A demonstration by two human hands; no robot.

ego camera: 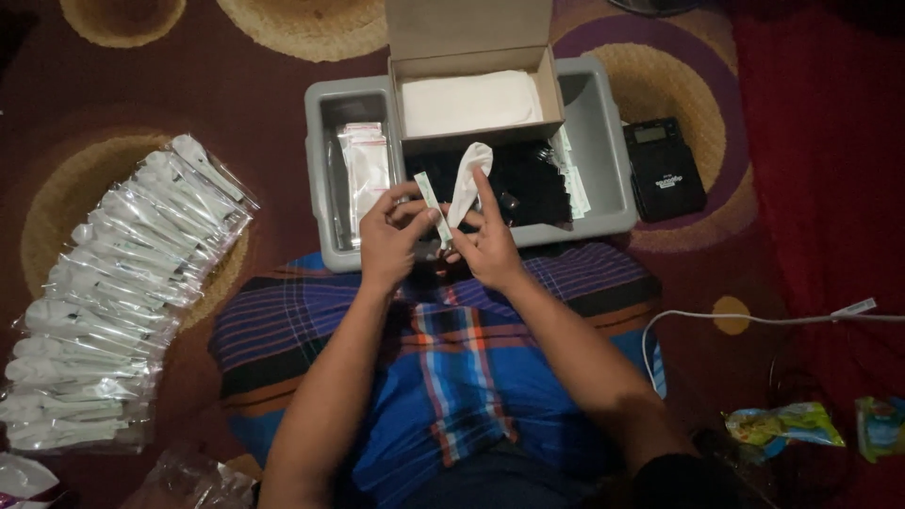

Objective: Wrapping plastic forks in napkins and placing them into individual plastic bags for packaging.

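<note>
One grey tray (603, 141). One open cardboard box (471, 57). One black digital scale (665, 170). One white cable (754, 320). Two snack packets (782, 424). One white plastic spoon (468, 184) in hand. One small paper sachet (432, 203). Packed spoon bags (113, 292) in a row: too many to count exactly.

You sit on a dark red carpet (264, 104) with tan circles. On it lie a grey tray (603, 141) ahead of you, a black scale (665, 170) to its right, a row of bagged spoons (113, 292) at your left, a white cable (754, 320) and snack packets (782, 424) at your right.
</note>
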